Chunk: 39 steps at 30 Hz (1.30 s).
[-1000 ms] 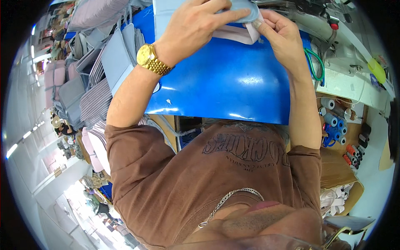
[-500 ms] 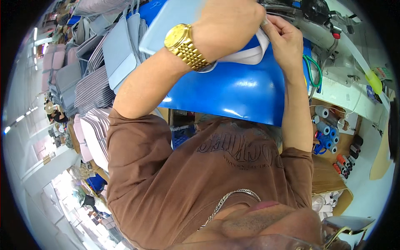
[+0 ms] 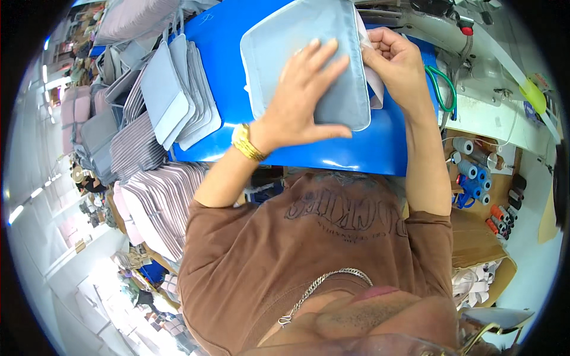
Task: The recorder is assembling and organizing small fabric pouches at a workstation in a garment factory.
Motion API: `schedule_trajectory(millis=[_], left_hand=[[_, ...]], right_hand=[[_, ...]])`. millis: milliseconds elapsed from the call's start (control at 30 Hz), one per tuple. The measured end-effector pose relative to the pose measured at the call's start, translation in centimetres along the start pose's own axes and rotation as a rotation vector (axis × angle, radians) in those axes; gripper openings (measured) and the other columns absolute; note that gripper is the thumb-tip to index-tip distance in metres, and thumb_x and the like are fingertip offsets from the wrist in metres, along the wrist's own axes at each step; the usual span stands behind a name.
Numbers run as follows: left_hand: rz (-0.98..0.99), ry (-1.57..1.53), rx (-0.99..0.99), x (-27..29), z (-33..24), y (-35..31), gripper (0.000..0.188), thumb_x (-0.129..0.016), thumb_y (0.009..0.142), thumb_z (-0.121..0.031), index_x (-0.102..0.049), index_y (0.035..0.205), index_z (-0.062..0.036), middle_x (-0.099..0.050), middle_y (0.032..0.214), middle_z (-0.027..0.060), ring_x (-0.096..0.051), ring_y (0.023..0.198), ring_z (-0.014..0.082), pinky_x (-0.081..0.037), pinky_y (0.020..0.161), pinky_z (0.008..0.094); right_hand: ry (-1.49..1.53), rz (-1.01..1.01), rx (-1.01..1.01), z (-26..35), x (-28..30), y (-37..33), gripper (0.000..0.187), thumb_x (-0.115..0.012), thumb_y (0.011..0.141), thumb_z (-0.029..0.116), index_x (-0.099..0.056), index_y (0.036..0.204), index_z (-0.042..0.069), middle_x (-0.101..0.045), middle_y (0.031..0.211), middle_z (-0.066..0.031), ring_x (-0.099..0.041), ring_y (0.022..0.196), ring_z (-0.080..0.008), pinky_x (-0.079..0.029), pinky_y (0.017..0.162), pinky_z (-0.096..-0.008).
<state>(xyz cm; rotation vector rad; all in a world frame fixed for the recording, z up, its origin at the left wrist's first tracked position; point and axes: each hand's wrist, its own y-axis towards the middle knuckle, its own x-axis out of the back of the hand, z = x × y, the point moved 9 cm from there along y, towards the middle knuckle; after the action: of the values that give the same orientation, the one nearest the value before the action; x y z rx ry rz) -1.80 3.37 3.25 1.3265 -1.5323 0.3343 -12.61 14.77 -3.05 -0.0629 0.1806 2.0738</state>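
Observation:
A pale grey-blue fabric panel (image 3: 341, 89) with rounded corners lies on the blue work surface (image 3: 285, 155). My left hand (image 3: 309, 92), with a gold watch at its wrist, is spread over the panel, fingers apart. Along the panel's right edge runs a pale pinkish fabric strip (image 3: 374, 86), partly hidden under it. My right hand (image 3: 392, 53) is closed in a pinch on this strip, beside the panel's edge. The far end of the panel is cut off by the top of the picture.
Several grey-blue panels with straps (image 3: 169, 98) are stacked at the left. Beyond them are striped fabric pieces (image 3: 139, 145). At the right stand a pale sewing machine bed (image 3: 484, 113), a green cord loop (image 3: 445, 86), thread spools (image 3: 469, 169) and a cardboard box (image 3: 484, 252).
My left hand has moved left and nearer, from beside the right hand to flat on the panel. The panel has shifted right and now lies spread out. My right hand stays almost in place.

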Motion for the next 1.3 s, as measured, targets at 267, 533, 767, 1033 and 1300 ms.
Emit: schedule_trajectory(millis=[267, 533, 767, 1033, 1300], left_hand=[[-0.211, -0.096, 0.026, -0.2, 0.3, -4.5, 0.061, -0.061, 0.067, 0.009, -0.065, 0.125, -0.0088, -0.052, 0.138, 0.0173, -0.051, 0.122, 0.0372, -0.043, 0.103, 0.045], [-0.249, 0.046, -0.186, 4.1, -3.0, -2.7, 0.052, -0.067, 0.064, 0.002, -0.072, 0.115, -0.0102, -0.067, 0.115, 0.0082, -0.061, 0.096, 0.0245, -0.047, 0.08, 0.0357], [0.056, 0.169, -0.341, 5.0, -5.4, -0.1, 0.046, -0.066, 0.072, -0.011, -0.071, 0.117, -0.0173, -0.066, 0.114, 0.0013, -0.058, 0.091, 0.0179, -0.04, 0.074, 0.0322], [0.167, 0.235, -0.393, 4.6, -4.6, 1.8, 0.047, -0.062, 0.076, -0.013, -0.069, 0.122, -0.0214, -0.063, 0.109, -0.0037, -0.055, 0.091, 0.0162, -0.039, 0.076, 0.0317], [0.169, 0.325, -0.409, 4.0, -2.3, 4.2, 0.054, -0.062, 0.076, -0.004, -0.067, 0.125, -0.0263, -0.062, 0.108, -0.0063, -0.055, 0.094, 0.0158, -0.038, 0.075, 0.0319]], right_hand=[[0.406, 0.171, -0.174, -0.2, -2.8, -5.3, 0.024, -0.07, 0.087, 0.004, -0.066, 0.11, -0.001, -0.071, 0.1, -0.005, -0.067, 0.088, -0.0084, -0.054, 0.077, -0.0234], [0.079, -0.118, -0.141, -2.6, -0.9, -6.4, 0.034, -0.058, 0.083, -0.002, -0.062, 0.116, -0.001, -0.066, 0.096, -0.0058, -0.063, 0.086, -0.0127, -0.053, 0.074, -0.029], [0.065, 0.036, -0.251, 1.5, -3.0, -10.0, 0.031, -0.048, 0.088, 0.003, -0.062, 0.114, -0.002, -0.064, 0.092, -0.0048, -0.058, 0.078, -0.0113, -0.049, 0.071, -0.0261], [-0.004, 0.046, -0.227, 1.5, -2.6, -8.6, 0.026, -0.048, 0.089, 0.004, -0.065, 0.109, -0.003, -0.063, 0.084, -0.002, -0.055, 0.074, -0.0092, -0.046, 0.066, -0.0252], [0.056, 0.018, -0.143, 1.3, -2.2, -4.7, 0.023, -0.052, 0.09, 0.006, -0.067, 0.105, -0.002, -0.066, 0.083, -0.0022, -0.058, 0.072, -0.0085, -0.048, 0.065, -0.0247]])
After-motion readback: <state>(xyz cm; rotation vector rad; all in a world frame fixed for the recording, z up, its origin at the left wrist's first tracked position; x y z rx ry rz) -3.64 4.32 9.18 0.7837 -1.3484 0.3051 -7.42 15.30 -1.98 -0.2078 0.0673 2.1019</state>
